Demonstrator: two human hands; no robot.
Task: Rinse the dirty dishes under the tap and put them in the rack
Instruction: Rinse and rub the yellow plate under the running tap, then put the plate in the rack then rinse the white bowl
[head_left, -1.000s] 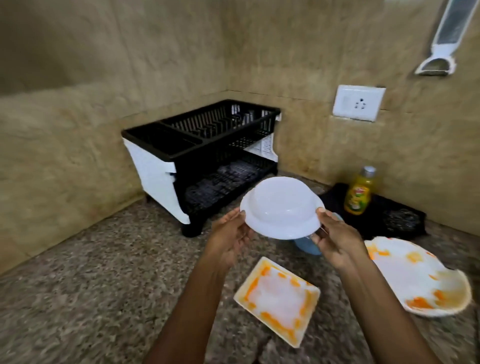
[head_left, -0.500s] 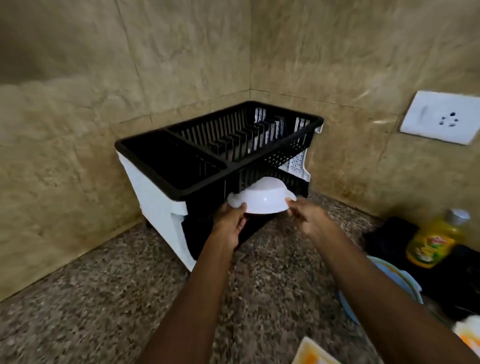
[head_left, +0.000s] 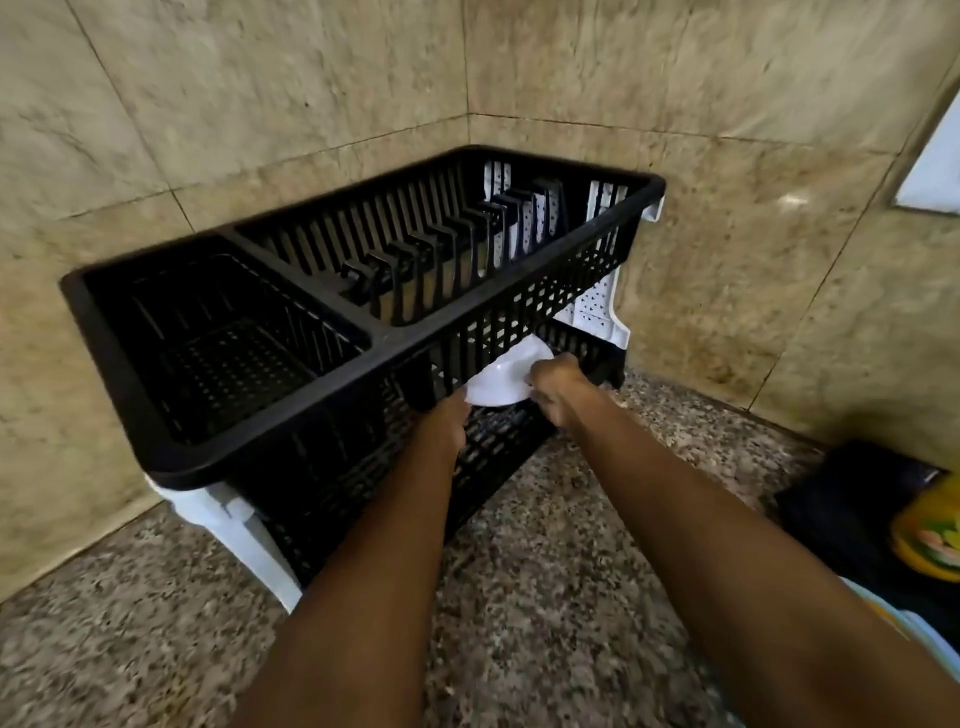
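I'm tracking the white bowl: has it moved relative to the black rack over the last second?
Yes. The white bowl went from above the counter in front of the rack into its lower tier, under the top basket.

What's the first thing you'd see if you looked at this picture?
The big black rack in the corner of the counter, with its top tier bare, draws the eye first. Next come two arms reaching to its lower shelf, where the left hand and right hand hold a white bowl, upside down, under the top tier. A yellow bottle peeks in at the right edge.
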